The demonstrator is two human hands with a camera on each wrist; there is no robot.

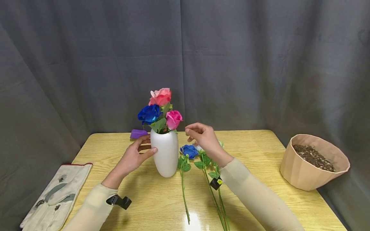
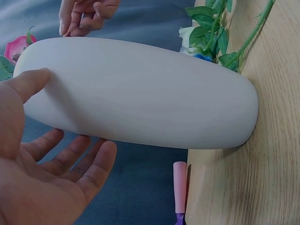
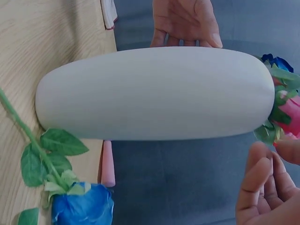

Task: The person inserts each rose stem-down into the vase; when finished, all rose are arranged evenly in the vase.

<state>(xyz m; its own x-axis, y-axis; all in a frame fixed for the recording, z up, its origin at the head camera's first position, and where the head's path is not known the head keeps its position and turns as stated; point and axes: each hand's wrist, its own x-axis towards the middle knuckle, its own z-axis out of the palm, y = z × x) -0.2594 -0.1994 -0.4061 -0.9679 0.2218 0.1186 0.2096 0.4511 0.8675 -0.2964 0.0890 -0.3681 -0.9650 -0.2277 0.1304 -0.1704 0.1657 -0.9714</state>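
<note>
Head view: white vase (image 1: pixel 165 157) upright on wood-grain table (image 1: pixel 138 208), coral rose (image 1: pixel 161 97), blue rose (image 1: pixel 149 114) and pink rose (image 1: pixel 174 119) in its mouth. Left hand (image 1: pixel 134 157) holds its side, thumb in front. Right hand (image 1: pixel 206 139), loosely bent, narrow, gripping nothing, near the rim; its forearm overlaps loose stems (image 1: pixel 212 189). Soil-filled planter (image 1: pixel 297 175) far right. Wrist views add pink handle (image 2: pixel 180 187); head view, just purple blade (image 1: pixel 138 133). Loose white rose (image 1: pixel 198 148) partly hidden; glove (image 1: pixel 57 195) cut off.
</note>
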